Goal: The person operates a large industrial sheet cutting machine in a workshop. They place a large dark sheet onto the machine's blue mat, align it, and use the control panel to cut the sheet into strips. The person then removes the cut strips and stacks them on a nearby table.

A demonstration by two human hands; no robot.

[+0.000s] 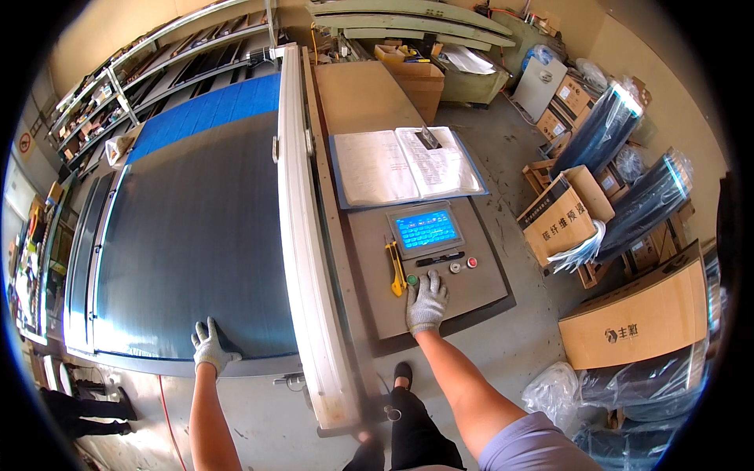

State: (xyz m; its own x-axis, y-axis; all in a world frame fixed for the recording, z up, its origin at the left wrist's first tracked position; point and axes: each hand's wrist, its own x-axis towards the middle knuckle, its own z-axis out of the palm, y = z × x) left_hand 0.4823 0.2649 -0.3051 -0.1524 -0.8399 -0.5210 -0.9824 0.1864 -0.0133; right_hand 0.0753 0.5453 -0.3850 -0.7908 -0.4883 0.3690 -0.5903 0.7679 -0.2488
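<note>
My left hand point(210, 345), in a light grey knit glove, rests with fingers spread near the front edge of a dark, glossy sheet point(188, 235) on the bed of a large flat machine. My right hand point(427, 303), gloved alike, lies on the brown control panel point(361, 235) with its fingers stretched out. Its tips are beside a green button point(412, 279); whether they touch it I cannot tell. Left of that button lies a yellow utility knife point(396, 268). A black pen point(441, 258) sits below the lit blue touchscreen point(428, 228). A red button point(472, 263) is at the right.
A long white gantry beam point(302, 235) crosses the machine between my hands. An open binder point(377, 167) of papers lies beyond the screen. Cardboard boxes point(636, 314) and plastic-wrapped dark rolls point(601, 129) stand at right. Shelving point(118, 90) lines the far left; another person's legs point(90, 408) show lower left.
</note>
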